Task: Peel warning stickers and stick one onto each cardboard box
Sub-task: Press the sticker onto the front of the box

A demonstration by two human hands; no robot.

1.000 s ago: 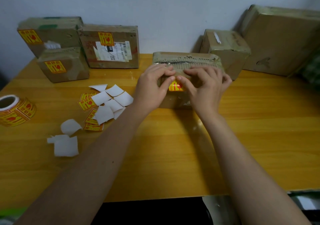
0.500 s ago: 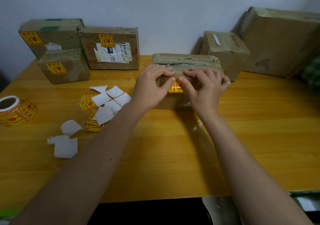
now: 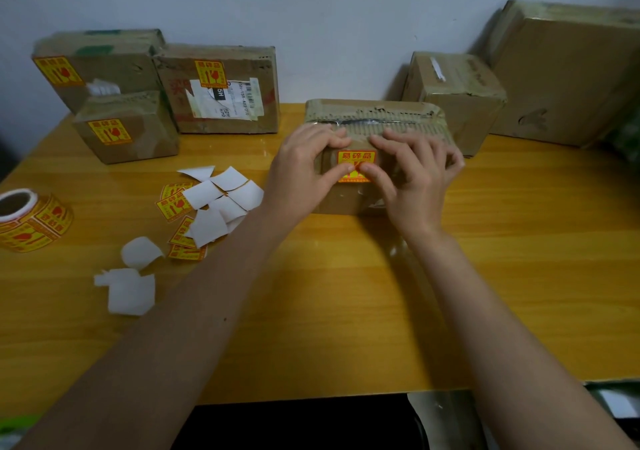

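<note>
- Yellow-orange wooden table (image 3: 346,311): everything is set on it.
- Large brown cardboard box (image 3: 568,78), leaned at the far right against the wall, and smaller brown cardboard box (image 3: 453,92) beside it: no label is seen on either, so both are judged still to be done.
- Three labelled brown cardboard boxes (image 3: 218,89), grouped far left: judged done.
- Flat taped brown cardboard box (image 3: 374,117), at centre: worked on now.
- Left hand (image 3: 304,172) and right hand (image 3: 415,175): fingers are laid over the box top and thumbs are pressed on the label; nothing is gripped.
- Roll of yellow warning stickers (image 3: 31,221), left edge, untouched.
- Pile of white backing papers and loose stickers (image 3: 211,203) (left of the arms).
- Yellow-and-red warning sticker (image 3: 356,165), on the centre box's front face: a second ago it was mostly hidden by the thumbs, now the top half is uncovered and lies flat. Sticking is judged nearly finished; next box can follow.
</note>
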